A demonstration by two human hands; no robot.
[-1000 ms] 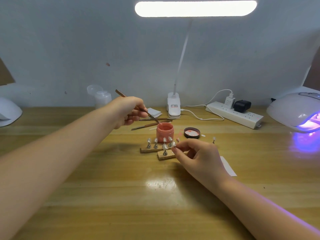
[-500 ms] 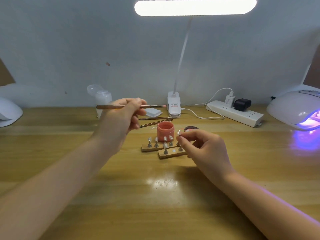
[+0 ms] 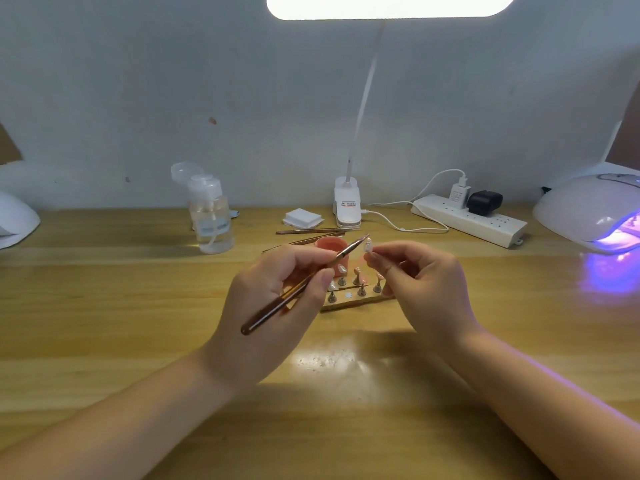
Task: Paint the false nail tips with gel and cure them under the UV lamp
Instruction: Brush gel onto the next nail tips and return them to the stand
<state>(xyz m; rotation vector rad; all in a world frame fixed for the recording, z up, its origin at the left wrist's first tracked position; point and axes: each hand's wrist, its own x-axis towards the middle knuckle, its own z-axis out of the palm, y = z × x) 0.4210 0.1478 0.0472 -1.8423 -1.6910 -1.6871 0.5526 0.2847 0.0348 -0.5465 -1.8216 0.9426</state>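
My left hand [image 3: 273, 299] grips a brown gel brush [image 3: 304, 284], its tip touching a pale false nail tip [image 3: 368, 244]. That tip stands on a small holder pinched by my right hand [image 3: 426, 282], raised above the table. Below the hands lie wooden strips [image 3: 349, 301] carrying several more nail tips on metal stands. A pink gel pot [image 3: 330, 245] stands just behind, partly hidden by my left fingers. The white UV lamp [image 3: 588, 209] glows purple at the far right.
A clear pump bottle [image 3: 209, 216] stands back left, a stack of white wipes [image 3: 303, 218] and spare brushes [image 3: 311, 232] behind the pot. A clip desk lamp [image 3: 348, 206] and a power strip [image 3: 471, 220] with cables sit at the back. Another white lamp body [image 3: 15, 220] is far left.
My right hand lifted one nail tip on its holder off the strip. My left hand swung the brush down and right until its tip met the nail.
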